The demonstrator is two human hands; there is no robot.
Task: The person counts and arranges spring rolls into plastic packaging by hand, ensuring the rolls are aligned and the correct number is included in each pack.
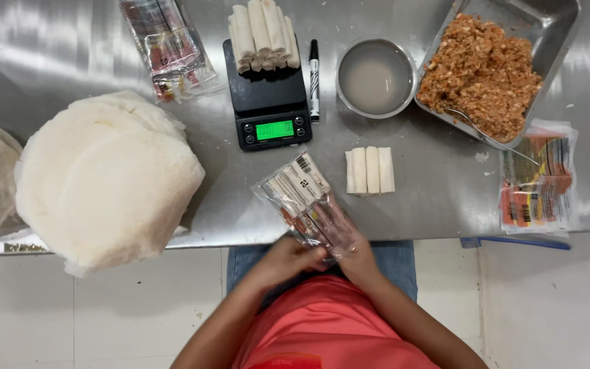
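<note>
Both hands, left hand and right hand, pinch the clear bag of rolls at its 6 o'clock end; it looks light, floppy and slippery, best held by its edges.

A steel surface carries a wrapper stack, digital scale, marker, water bowl, filling tray and three rolls.

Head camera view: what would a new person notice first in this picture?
First, both hands meet at the near table edge: the left hand and the right hand grip a clear packet of sausages. At the left lies a big stack of round white wrappers. At the far right, a steel tray holds brown minced filling; rolled spring rolls sit on a black scale.
</note>
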